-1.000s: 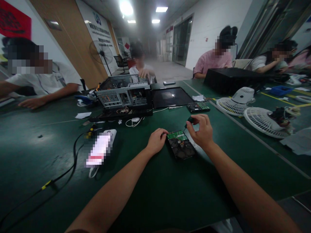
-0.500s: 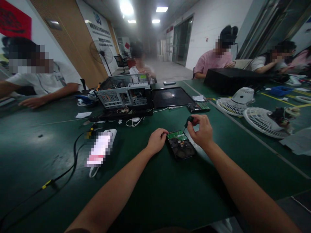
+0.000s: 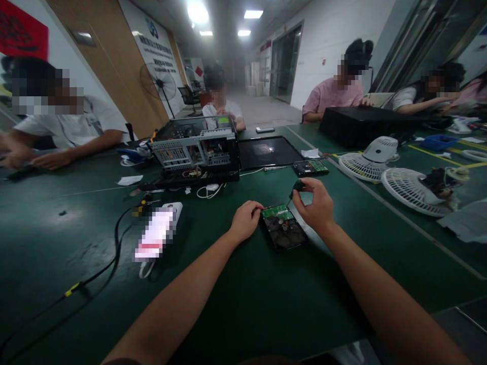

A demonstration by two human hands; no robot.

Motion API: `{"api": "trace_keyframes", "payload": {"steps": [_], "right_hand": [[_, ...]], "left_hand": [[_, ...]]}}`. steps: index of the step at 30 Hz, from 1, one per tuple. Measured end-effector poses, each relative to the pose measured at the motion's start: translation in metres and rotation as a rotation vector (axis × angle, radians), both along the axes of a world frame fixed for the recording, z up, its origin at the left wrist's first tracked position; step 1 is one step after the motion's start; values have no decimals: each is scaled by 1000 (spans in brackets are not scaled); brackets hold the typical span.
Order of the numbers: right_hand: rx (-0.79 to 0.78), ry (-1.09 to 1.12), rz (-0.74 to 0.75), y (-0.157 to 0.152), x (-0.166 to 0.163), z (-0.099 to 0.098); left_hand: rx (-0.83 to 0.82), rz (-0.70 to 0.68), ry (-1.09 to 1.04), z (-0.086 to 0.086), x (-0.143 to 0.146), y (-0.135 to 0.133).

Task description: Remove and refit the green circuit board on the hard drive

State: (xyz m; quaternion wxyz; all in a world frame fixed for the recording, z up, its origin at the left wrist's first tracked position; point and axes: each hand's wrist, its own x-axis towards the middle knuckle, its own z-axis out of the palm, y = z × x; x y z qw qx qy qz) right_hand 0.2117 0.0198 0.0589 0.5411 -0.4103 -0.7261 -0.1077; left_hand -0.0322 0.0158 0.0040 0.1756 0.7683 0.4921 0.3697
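Green screwdriver [image 3: 297, 188]: gripped in our right hand [image 3: 315, 204] | left hand [image 3: 245, 221]: touches hard drive [image 3: 284, 232], grip unclear | placement near-unchanged; we judge driving unfinished

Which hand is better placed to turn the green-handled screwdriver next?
Probably the right hand: it grips the green-handled screwdriver, angled down toward the right side of the green circuit board. The left hand is at the left edge of the flat black hard drive, better for steadying.
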Motion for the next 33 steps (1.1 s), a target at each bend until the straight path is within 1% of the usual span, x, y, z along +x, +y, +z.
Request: {"api": "trace_keyframes", "payload": {"steps": [5, 12, 19, 27, 33], "right_hand": [[6, -22, -27, 0, 2, 1], [39, 11, 24, 0, 0, 1], [36, 1, -23, 0, 1, 1], [30, -8, 45, 2, 2, 0], [47, -29, -27, 4, 5, -1]], "left_hand": [[8, -6, -6, -2, 0, 1], [26, -9, -10, 0, 1, 0], [5, -8, 0, 2, 1, -1], [-1, -6, 4, 2, 1, 0], [-2, -1, -6, 0, 0, 0]]}}
